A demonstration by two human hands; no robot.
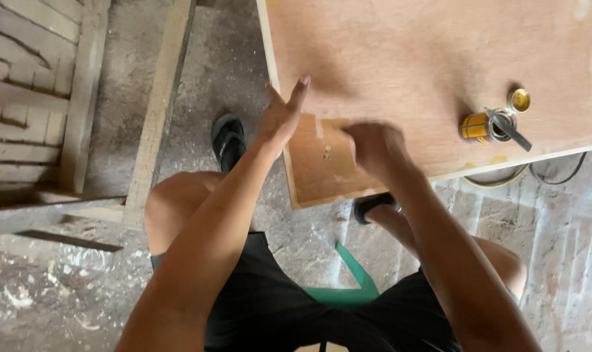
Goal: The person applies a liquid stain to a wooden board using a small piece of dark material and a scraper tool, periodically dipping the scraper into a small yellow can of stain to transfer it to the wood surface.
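I saw my left hand [279, 117] open at the plywood board's [439, 72] corner, my right hand [374, 146] curled, blurred (grip unclear) on it; glue tin [481, 126] and lid [519, 100] stood farther along the board.

A rough carpentry workshop: a bare plywood panel [439, 58] fills the view from twelve to three o'clock, an open glue tin [483, 126] on it (yellow smears alongside). Timber battens [159, 104] lie at ten o'clock on a dusty, shaving-strewn concrete floor [48, 293].

Reddish-brown plywood board [439, 45], yellow tin [476, 126], black shorts [270, 306]
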